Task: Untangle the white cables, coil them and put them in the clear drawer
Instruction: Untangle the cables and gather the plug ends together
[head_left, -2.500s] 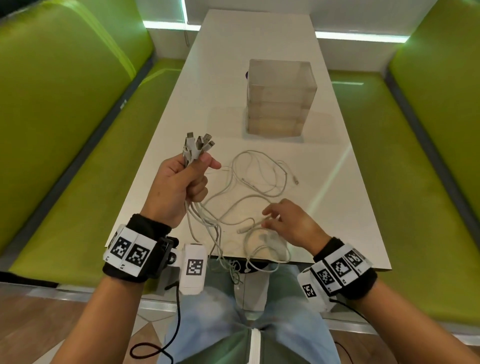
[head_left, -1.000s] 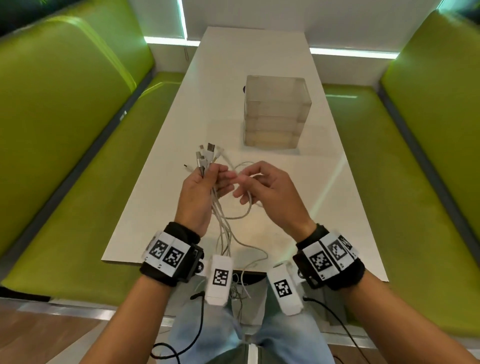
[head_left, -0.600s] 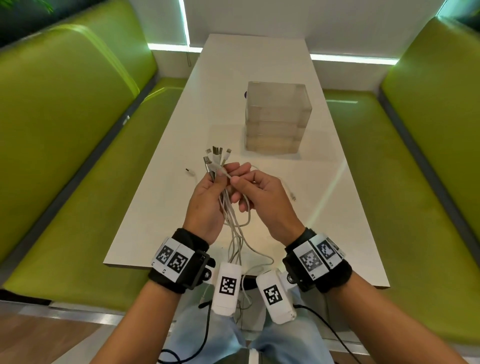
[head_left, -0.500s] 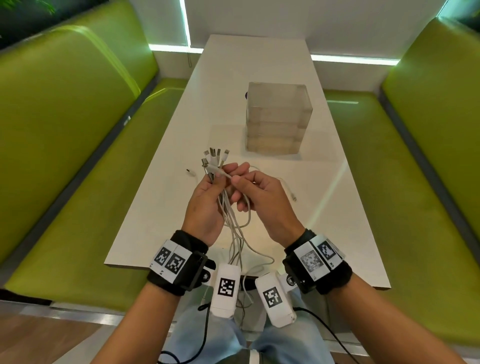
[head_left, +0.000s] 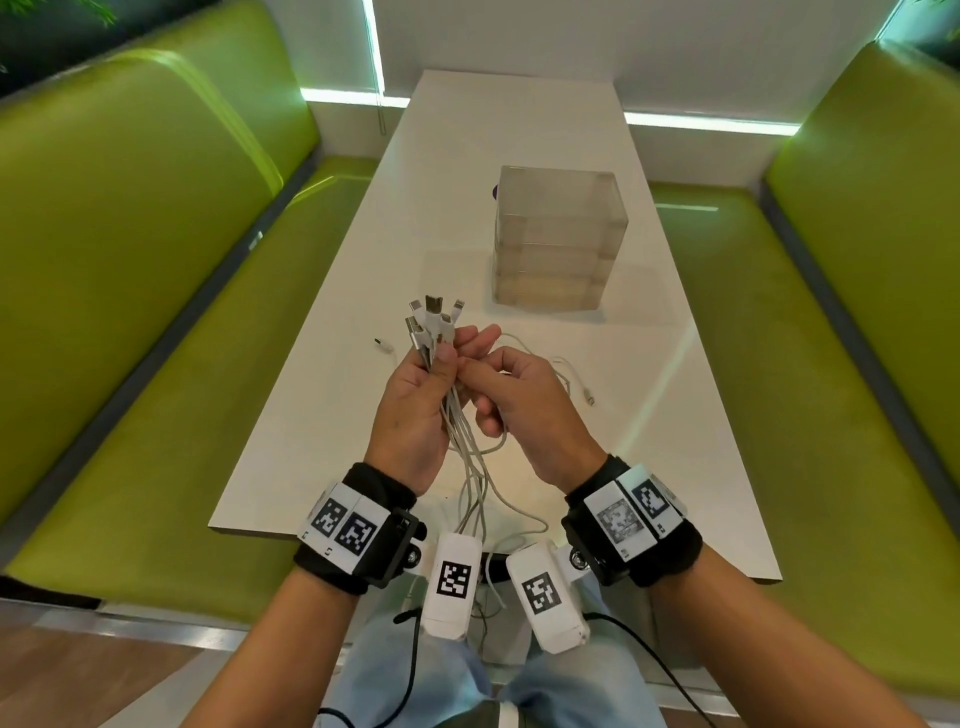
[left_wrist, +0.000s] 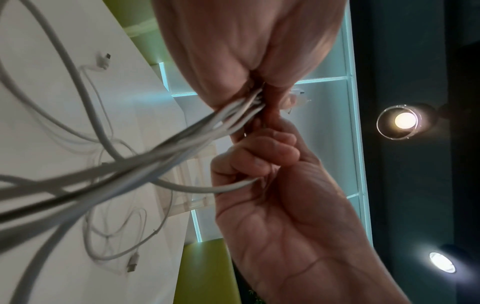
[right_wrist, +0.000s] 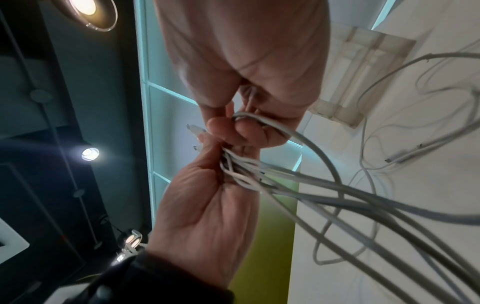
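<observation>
My left hand grips a bundle of white cables above the near part of the table, with several plug ends sticking up out of the fist. My right hand is right beside it, fingers curled, pinching one cable of the bundle at the left thumb. The strands hang down between my wrists and over the near table edge. The clear drawer unit stands shut on the table beyond the hands. In the right wrist view the cables fan out from both hands.
A loose cable loop with a plug lies on the white table right of my hands, and a small plug lies to the left. Green benches flank the table on both sides.
My right hand has lifted off the table and come up against the left hand's bundle with a cable. In the last half second both hands have barely moved.
</observation>
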